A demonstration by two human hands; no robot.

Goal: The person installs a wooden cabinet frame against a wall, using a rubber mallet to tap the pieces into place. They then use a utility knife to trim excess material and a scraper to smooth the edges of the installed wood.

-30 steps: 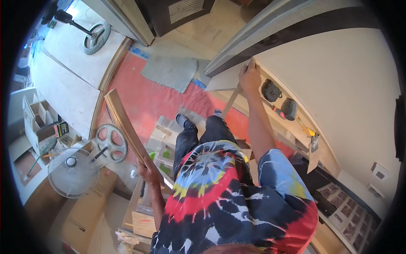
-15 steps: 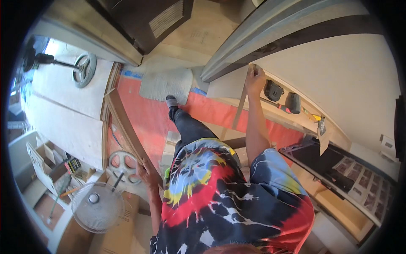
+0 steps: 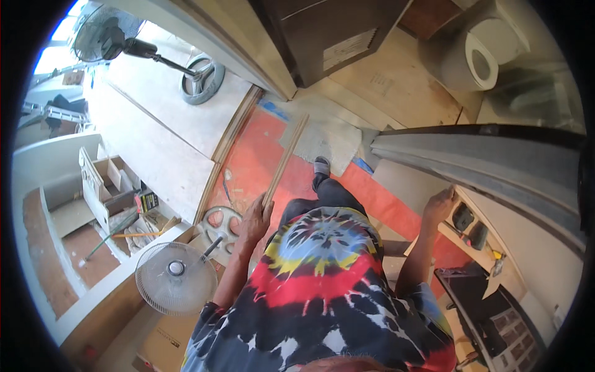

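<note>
The left hand (image 3: 255, 218) is closed around the near end of a long, narrow wooden board (image 3: 288, 152), its fingers wrapped over the edge. The board slants up and away from that hand, its far end showing over the grey mat (image 3: 328, 146) and its middle over the red floor covering (image 3: 248, 164). The right hand (image 3: 439, 206) is at the far end of a narrow wooden shelf (image 3: 451, 232), well apart from the left hand. Its fingers are bent, but I cannot tell whether they pinch the shelf or only rest against it

On the shelf, just beyond the right hand, are two black objects, the nearer one (image 3: 462, 218) rounded, with a small yellow thing (image 3: 498, 255) farther along. A piece of card (image 3: 494, 282) hangs over the shelf's edge near the yellow thing

The person wears a tie-dye shirt (image 3: 322, 266), and one foot (image 3: 321, 166) is by the edge of the grey mat. To the left of the left hand is a fan (image 3: 176, 273) with a round wire cage, and near it a pale spoked base (image 3: 223, 228). Large pale panels (image 3: 155, 127) lie beyond, with another fan's grey round base (image 3: 202, 79) standing on them. A dark door (image 3: 338, 40) is at the top, and a toilet (image 3: 482, 62) is at the upper right
</note>
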